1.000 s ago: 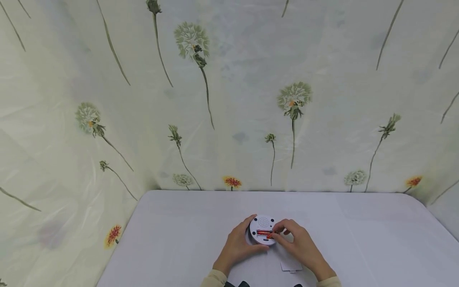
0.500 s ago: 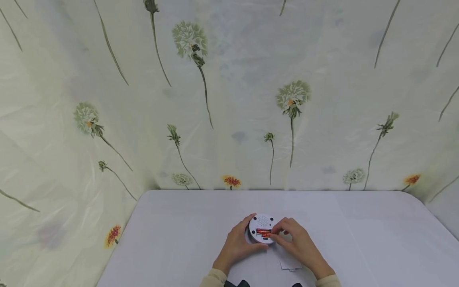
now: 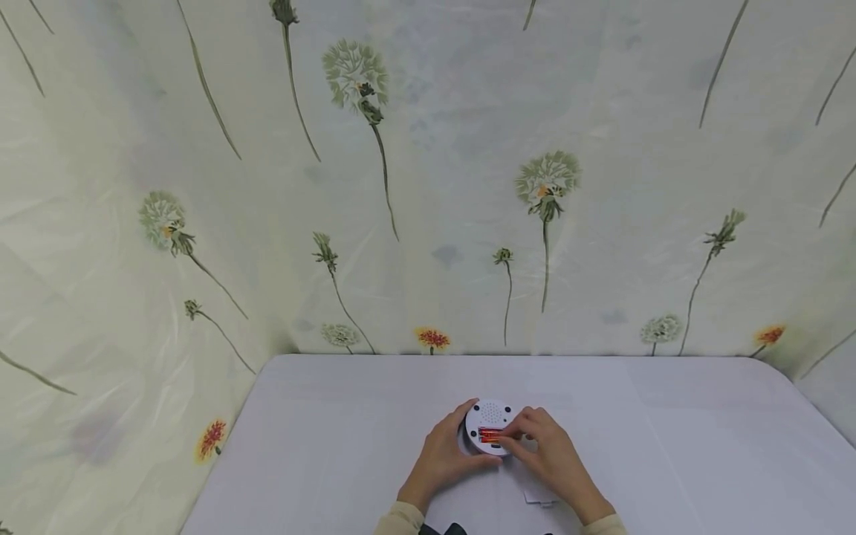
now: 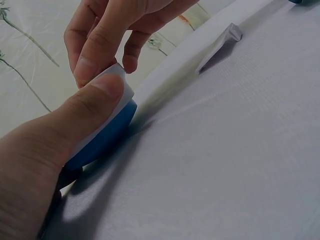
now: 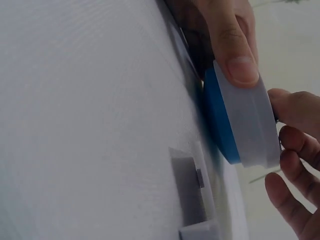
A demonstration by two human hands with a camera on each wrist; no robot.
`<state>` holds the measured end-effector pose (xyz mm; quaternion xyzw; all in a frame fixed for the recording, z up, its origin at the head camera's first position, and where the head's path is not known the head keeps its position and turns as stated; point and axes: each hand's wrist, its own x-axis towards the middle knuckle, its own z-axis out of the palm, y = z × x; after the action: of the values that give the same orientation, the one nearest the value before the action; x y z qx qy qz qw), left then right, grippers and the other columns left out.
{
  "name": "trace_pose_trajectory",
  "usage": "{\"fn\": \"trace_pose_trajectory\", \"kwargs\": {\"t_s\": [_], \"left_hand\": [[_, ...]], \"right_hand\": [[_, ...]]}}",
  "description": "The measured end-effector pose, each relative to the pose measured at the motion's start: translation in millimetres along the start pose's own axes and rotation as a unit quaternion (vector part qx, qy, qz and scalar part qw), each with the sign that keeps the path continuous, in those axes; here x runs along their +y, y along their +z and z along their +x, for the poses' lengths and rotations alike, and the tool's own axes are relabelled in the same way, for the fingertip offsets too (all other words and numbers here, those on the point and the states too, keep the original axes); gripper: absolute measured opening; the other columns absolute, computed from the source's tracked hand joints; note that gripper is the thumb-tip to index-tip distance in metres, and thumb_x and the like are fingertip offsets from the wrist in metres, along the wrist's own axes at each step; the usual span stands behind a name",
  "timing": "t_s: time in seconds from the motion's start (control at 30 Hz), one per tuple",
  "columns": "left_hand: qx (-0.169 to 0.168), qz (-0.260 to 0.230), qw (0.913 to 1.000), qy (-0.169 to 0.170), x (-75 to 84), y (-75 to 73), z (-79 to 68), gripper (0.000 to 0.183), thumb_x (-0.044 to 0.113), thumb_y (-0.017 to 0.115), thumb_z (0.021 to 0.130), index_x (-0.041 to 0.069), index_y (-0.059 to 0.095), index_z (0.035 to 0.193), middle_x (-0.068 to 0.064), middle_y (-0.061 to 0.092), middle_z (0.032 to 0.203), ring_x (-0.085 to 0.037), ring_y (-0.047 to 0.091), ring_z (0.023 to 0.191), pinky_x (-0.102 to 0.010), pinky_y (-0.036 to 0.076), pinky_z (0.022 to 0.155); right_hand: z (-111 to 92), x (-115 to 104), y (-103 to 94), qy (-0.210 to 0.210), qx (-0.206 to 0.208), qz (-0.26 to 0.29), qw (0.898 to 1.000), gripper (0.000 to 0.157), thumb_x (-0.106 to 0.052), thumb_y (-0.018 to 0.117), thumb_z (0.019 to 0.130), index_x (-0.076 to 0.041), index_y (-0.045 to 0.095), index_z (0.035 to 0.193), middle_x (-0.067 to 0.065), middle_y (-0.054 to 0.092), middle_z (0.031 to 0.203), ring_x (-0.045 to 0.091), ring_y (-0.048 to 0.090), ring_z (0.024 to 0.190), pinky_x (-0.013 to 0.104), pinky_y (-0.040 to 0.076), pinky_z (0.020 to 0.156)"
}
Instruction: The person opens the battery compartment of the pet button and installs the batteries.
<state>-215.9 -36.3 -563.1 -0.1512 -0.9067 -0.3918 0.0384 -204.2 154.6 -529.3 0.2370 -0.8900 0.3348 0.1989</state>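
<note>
A round white device (image 3: 491, 412) with a speaker grille, dark round feet and a blue far side is tilted up on the table. My left hand (image 3: 441, 453) grips its rim, the thumb along the near edge. Two red batteries (image 3: 490, 435) lie side by side in its uncovered battery slot. My right hand (image 3: 551, 457) has thumb and forefinger at the right end of the lower battery, pinching it; the fingertips hide that end. In the right wrist view, the device's blue side (image 5: 218, 117) faces the table, and the right fingers (image 5: 300, 112) touch the slotted face.
A white battery cover (image 3: 539, 498) lies on the table (image 3: 348, 431) near my right forearm, partly hidden by it. Dark objects (image 3: 455, 529) show at the bottom edge. A flower-printed curtain (image 3: 455, 186) hangs behind the table.
The lower battery, tilted and partly outside the slot before, now lies alongside the other one. My right hand has shifted slightly left; my left hand keeps its grip.
</note>
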Motion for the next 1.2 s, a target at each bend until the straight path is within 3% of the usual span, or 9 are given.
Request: {"fn": "trace_pose_trajectory", "kwargs": {"t_s": [0.37, 0.6, 0.93, 1.2], "left_hand": [[-0.002, -0.003, 1.0000, 0.001, 1.2, -1.2, -0.9, 0.092, 0.069, 0.064, 0.055, 0.037, 0.029, 0.134, 0.011, 0.045, 0.132, -0.011, 0.046, 0.119, -0.037, 0.042, 0.096], [-0.003, -0.004, 1.0000, 0.002, 0.7, 0.2, -1.6, 0.093, 0.068, 0.064, 0.056, 0.037, 0.027, 0.135, 0.012, 0.042, 0.134, -0.011, 0.044, 0.121, -0.037, 0.041, 0.098], [0.000, -0.002, 1.0000, 0.000, 0.2, 0.8, -1.0, 0.094, 0.071, 0.062, 0.055, 0.037, 0.027, 0.135, 0.012, 0.042, 0.134, -0.010, 0.044, 0.121, -0.037, 0.041, 0.098], [-0.003, 0.004, 1.0000, -0.001, 0.9, 1.1, -0.8, 0.095, 0.074, 0.059, 0.054, 0.036, 0.027, 0.135, 0.012, 0.042, 0.134, -0.010, 0.044, 0.121, -0.037, 0.041, 0.097]], "right_hand": [[1.0, -6.2, -1.7, -0.021, 0.007, -0.035, 0.999, 0.015, -0.019, 0.075, 0.069, -0.028, 0.067, 0.078, -0.020, 0.054, 0.076, -0.002, 0.044, 0.073, 0.017, 0.043, 0.060], [0.6, -9.2, -2.6, 0.021, -0.009, -0.046, 0.999, 0.012, -0.024, 0.073, 0.071, -0.031, 0.067, 0.078, -0.024, 0.053, 0.077, -0.004, 0.041, 0.072, 0.016, 0.042, 0.060], [0.9, -10.4, -0.3, -0.001, 0.015, -0.057, 0.998, 0.012, -0.024, 0.076, 0.067, -0.029, 0.068, 0.075, -0.023, 0.054, 0.077, -0.005, 0.039, 0.070, 0.014, 0.039, 0.057], [0.5, -13.4, 0.3, 0.021, 0.010, -0.068, 0.997, 0.009, -0.025, 0.075, 0.067, -0.027, 0.069, 0.073, -0.021, 0.053, 0.075, -0.004, 0.037, 0.071, 0.014, 0.038, 0.057]]}}
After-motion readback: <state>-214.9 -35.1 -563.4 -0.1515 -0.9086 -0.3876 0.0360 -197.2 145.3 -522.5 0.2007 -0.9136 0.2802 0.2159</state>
